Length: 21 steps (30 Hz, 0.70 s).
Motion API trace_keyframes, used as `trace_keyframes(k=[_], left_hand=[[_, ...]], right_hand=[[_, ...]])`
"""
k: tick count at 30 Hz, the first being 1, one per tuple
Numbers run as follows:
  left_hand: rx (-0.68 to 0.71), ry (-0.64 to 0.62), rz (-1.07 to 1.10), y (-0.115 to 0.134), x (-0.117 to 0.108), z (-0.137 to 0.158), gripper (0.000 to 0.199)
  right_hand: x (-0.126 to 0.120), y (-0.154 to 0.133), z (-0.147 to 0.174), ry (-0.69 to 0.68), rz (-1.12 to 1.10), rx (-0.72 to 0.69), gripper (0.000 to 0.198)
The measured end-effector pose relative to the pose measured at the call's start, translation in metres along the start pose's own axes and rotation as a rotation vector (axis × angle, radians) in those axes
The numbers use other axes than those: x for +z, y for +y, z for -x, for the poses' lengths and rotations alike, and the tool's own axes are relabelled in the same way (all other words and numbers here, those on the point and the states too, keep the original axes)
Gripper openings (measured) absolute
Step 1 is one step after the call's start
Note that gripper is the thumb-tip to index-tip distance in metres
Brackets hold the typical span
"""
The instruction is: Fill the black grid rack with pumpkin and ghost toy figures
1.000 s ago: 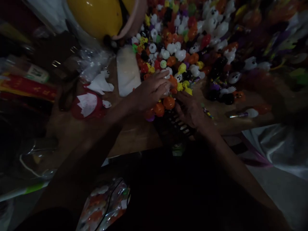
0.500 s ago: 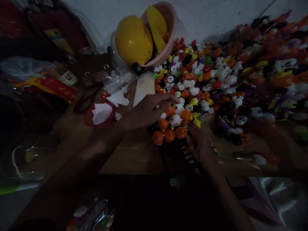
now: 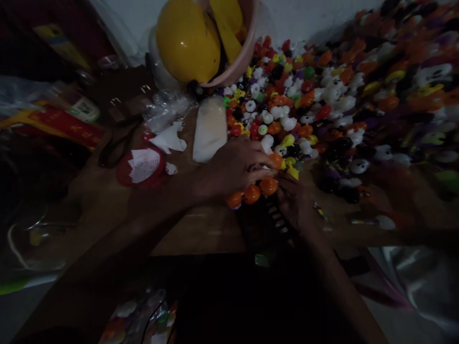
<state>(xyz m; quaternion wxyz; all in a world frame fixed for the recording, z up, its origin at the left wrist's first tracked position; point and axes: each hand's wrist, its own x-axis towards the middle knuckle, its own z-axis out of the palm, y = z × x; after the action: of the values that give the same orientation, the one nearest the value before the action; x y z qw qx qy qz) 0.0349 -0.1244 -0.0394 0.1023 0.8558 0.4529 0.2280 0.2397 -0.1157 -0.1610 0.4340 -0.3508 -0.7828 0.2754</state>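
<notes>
A: Left hand point(image 3: 236, 167)?
B: Fingers curled over orange pumpkin toys point(image 3: 252, 192) at the toy pile's point(image 3: 322, 105) seven o'clock edge.
A: Right hand point(image 3: 296, 203)?
B: At three o'clock of those pumpkins, on a dark slotted basket point(image 3: 274, 217); grip unclear.

Dim room: wooden table point(image 3: 201, 234) against a pale wall point(image 3: 304, 16).

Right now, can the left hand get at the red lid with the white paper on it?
Probably yes. The left hand is curled over small toys at the pile's edge; the red lid lies on its side of the wooden table, nothing upright between them.
</notes>
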Motion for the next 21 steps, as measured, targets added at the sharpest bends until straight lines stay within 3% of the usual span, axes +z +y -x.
trace_keyframes(k=[3,17,21], left_hand=[[0.024,-0.119,-0.111,0.001,0.007,-0.004,0.02],[-0.11,-0.29,-0.191,-0.002,0.022,-0.025,0.023],[-0.079,-0.264,-0.152,-0.008,0.026,-0.023,0.026]], right_hand=[[0.007,0.002,0.004,0.029,-0.014,-0.003,0.024],[0.011,-0.004,0.012,0.04,0.09,0.002,0.024],[-0.012,-0.006,0.018,0.046,0.164,0.029,0.025]])
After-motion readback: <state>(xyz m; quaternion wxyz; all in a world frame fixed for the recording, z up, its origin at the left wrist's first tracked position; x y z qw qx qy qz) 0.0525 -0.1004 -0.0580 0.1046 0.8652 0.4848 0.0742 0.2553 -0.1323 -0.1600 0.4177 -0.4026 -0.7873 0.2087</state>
